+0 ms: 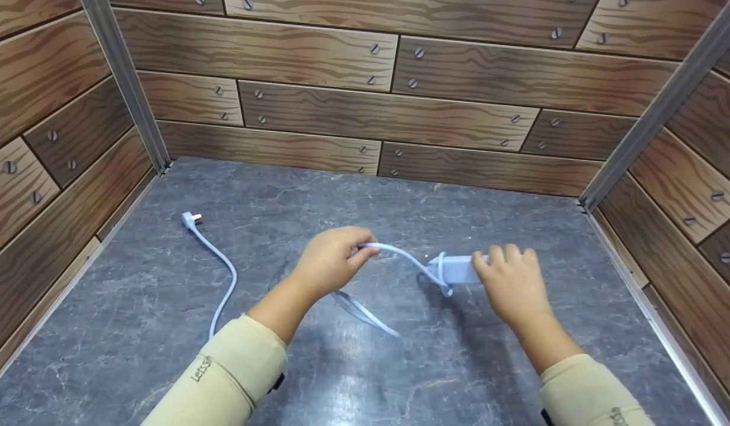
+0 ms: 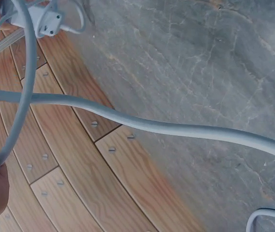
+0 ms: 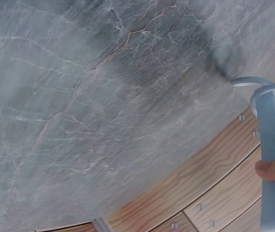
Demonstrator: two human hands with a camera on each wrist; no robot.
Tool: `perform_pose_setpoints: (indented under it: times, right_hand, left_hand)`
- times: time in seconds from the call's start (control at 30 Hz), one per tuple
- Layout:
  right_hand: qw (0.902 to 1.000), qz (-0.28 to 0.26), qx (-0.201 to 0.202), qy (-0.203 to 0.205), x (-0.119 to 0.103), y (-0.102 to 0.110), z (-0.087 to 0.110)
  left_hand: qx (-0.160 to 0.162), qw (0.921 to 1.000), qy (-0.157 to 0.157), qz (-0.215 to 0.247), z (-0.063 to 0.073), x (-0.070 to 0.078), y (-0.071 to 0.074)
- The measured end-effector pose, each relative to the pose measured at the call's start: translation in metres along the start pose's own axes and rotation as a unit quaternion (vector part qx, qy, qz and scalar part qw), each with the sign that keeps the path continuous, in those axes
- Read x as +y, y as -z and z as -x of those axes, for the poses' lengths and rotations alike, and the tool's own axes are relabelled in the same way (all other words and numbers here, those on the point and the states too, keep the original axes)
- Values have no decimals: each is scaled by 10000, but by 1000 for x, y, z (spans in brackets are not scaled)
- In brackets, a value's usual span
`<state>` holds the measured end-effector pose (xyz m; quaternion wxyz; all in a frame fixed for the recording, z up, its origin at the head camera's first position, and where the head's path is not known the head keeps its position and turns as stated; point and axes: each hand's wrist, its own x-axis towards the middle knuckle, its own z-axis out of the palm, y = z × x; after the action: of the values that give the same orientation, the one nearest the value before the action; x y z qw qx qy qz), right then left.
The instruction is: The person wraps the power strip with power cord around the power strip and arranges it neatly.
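My right hand (image 1: 514, 287) grips one end of a pale blue power strip (image 1: 459, 270), held above the surface. Its cord loops around the strip's other end, and socket holes show there in the left wrist view. Between thumb and fingers, my left hand (image 1: 332, 260) pinches the cord (image 1: 400, 253) to the left of the strip. More of the cord hangs below that hand in a slack loop. Off to the left lies the plug (image 1: 190, 219) with its metal prongs. In the right wrist view, a thumb presses along the side of the strip (image 3: 274, 130).
A dark grey marble-patterned tabletop (image 1: 353, 201) lies under everything. Wood-patterned panels (image 1: 317, 59) enclose it at the back, left and right, with metal posts (image 1: 125, 83) at the rear corners.
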<state>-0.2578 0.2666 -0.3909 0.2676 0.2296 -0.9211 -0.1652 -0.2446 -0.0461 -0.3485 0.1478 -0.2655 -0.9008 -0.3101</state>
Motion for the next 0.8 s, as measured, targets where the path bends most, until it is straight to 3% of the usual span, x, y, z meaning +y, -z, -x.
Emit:
perform_pose_setpoints:
  times: [0.2,0.37,0.6,0.8]
  right_hand:
    - [9938,-35,276,1073,-6,7,-4]
    - [9860,-247,260,1626,-3,13,-6]
    - [9758,-1241,261,1780,7,17,-6]
    - [9621,-2226,-154,1565,9,25,-4]
  left_hand:
    - [418,9987,281,-17,-7,-6,4]
    - [667,9957,626,-116,-9,-16,7]
    - [682,9914,1110,-101,-10,-27,11]
    - [783,9842,1588,-24,-11,-37,12]
